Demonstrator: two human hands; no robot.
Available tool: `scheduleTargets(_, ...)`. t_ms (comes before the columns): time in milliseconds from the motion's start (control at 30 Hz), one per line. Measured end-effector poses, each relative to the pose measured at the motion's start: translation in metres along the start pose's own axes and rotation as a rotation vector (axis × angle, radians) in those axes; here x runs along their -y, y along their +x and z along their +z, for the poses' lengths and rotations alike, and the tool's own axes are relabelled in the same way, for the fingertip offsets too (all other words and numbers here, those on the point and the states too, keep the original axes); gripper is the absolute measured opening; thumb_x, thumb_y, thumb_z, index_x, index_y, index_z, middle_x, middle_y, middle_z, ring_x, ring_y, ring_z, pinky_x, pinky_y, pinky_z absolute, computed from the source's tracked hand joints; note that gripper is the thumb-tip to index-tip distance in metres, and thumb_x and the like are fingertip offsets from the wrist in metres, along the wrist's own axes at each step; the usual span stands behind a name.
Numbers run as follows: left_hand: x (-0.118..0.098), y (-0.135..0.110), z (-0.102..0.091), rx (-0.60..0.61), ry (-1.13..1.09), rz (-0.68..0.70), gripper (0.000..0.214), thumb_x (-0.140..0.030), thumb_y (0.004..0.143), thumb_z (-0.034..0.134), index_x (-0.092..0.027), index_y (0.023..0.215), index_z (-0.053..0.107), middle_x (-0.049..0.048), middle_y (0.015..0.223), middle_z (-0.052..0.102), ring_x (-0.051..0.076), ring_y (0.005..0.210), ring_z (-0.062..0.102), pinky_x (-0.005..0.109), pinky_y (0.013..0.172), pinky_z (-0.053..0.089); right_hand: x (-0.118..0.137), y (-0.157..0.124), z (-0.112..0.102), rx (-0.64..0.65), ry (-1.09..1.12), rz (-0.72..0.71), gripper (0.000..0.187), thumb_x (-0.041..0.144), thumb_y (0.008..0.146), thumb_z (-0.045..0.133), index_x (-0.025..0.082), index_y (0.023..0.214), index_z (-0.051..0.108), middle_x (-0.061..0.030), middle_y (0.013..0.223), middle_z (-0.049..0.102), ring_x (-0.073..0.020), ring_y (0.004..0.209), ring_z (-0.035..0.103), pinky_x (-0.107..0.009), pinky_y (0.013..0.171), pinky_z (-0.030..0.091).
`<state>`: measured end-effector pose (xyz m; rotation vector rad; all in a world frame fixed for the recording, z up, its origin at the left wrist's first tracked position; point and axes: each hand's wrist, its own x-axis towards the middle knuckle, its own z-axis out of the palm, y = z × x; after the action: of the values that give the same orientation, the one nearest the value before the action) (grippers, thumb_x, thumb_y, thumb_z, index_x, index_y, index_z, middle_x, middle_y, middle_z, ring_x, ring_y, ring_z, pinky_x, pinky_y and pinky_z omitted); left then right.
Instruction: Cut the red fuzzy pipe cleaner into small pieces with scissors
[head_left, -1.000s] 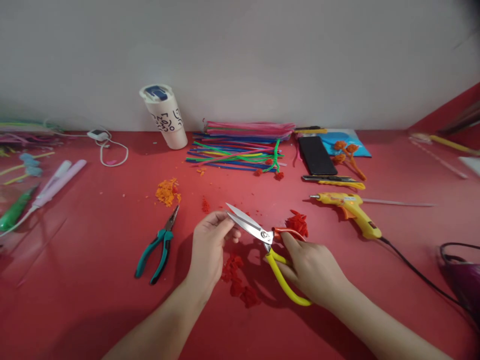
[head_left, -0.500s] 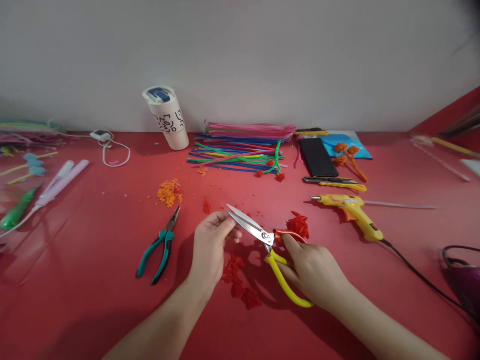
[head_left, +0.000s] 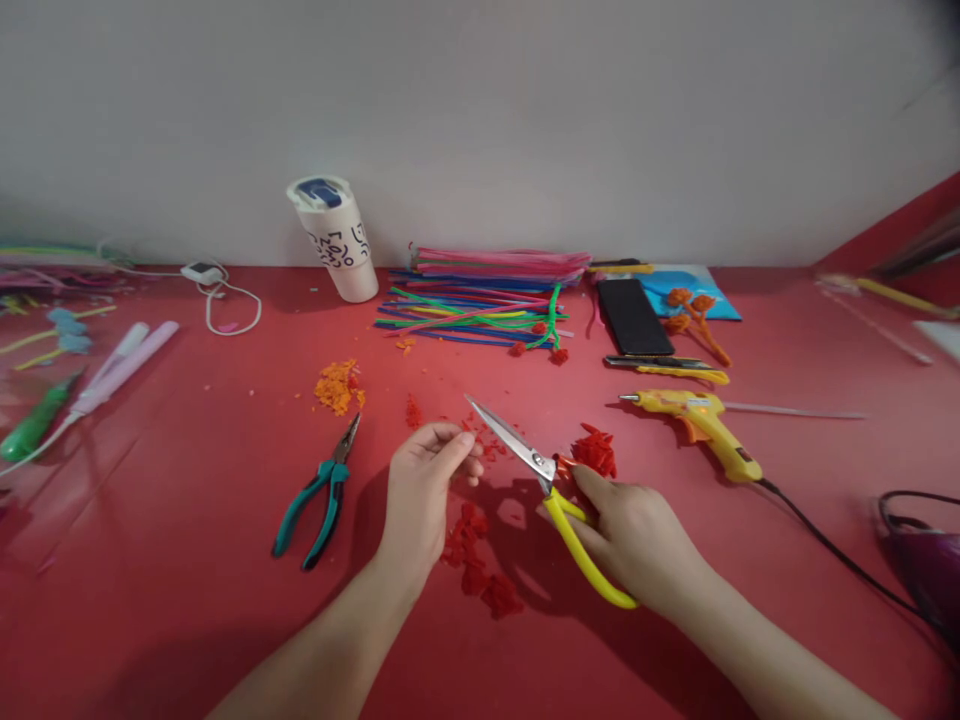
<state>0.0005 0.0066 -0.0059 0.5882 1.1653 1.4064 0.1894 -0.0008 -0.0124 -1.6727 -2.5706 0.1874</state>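
My right hand [head_left: 634, 535] grips scissors [head_left: 525, 450] with one yellow and one orange handle; the blades lie nearly together, pointing up and left. My left hand [head_left: 431, 480] is closed, its thumb pressed on the fingertips just left of the blades. Whatever the pinch holds is too small or hidden to make out. Fine red clippings [head_left: 491, 440] lie on the table behind the fingertips. Below the hands sits a loose group of red fuzzy pieces [head_left: 480, 565], and a red pile [head_left: 595, 452] of them is behind my right hand.
Teal pliers [head_left: 326, 500] and orange clippings [head_left: 339, 387] lie left of my hands. A yellow glue gun [head_left: 697, 415], a cutter knife [head_left: 664, 368] and a black phone [head_left: 635, 318] are to the right. Colourful pipe cleaners [head_left: 480, 295] and a white tumbler [head_left: 334, 240] stand along the wall.
The scissors have drawn slightly right, away from my left fingertips, and their blades have come together. My left hand has stayed nearly in place.
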Motion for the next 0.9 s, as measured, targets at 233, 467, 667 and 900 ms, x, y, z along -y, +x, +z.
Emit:
scheduleTargets(233,0.003,-0.005,0.003,0.084,0.301,-0.005,0.010,-0.024,0.068,0.060,-0.015,0.067,0.056,-0.0024,0.054,0.057,0.007,0.046,0.051,0.018,0.046,0.040,0.003,0.006,-0.020,0.170,0.396,0.149,0.032,0.050,0.080,0.034,0.022,0.065,0.037,0.0015,0.052,0.047,-0.0127,0.046,0.044,-0.024,0.045,0.025)
scheduleTargets(467,0.014,-0.016,0.006,0.315,0.761,0.195,0.007,-0.020,0.071,0.053,-0.018,0.065,0.054,-0.0035,0.055,0.052,0.009,0.052,0.049,0.021,0.053,0.040,0.013,0.008,-0.017,0.158,1.013,0.328,0.014,0.033,0.073,0.045,0.020,0.071,0.045,0.0081,0.048,0.035,-0.0067,0.038,0.035,-0.020,0.039,0.028)
scheduleTargets(667,0.015,-0.021,0.008,0.440,0.951,0.307,0.007,-0.013,0.070,0.050,-0.018,0.066,0.054,-0.0020,0.064,0.055,0.010,0.057,0.050,0.022,0.057,0.040,0.013,0.010,-0.013,0.112,1.049,0.247,0.014,0.028,0.067,0.052,0.018,0.063,0.043,0.0071,0.053,0.034,-0.0065,0.048,0.033,-0.020,0.044,0.028)
scheduleTargets(900,0.011,-0.022,0.009,0.447,0.977,0.308,0.008,-0.012,0.068,0.050,-0.018,0.065,0.054,-0.0019,0.062,0.055,0.010,0.056,0.051,0.022,0.057,0.040,0.013,0.009,-0.011,0.130,1.025,0.205,0.007,0.023,0.068,0.045,0.018,0.064,0.043,0.0067,0.054,0.035,-0.0065,0.048,0.035,-0.020,0.045,0.029)
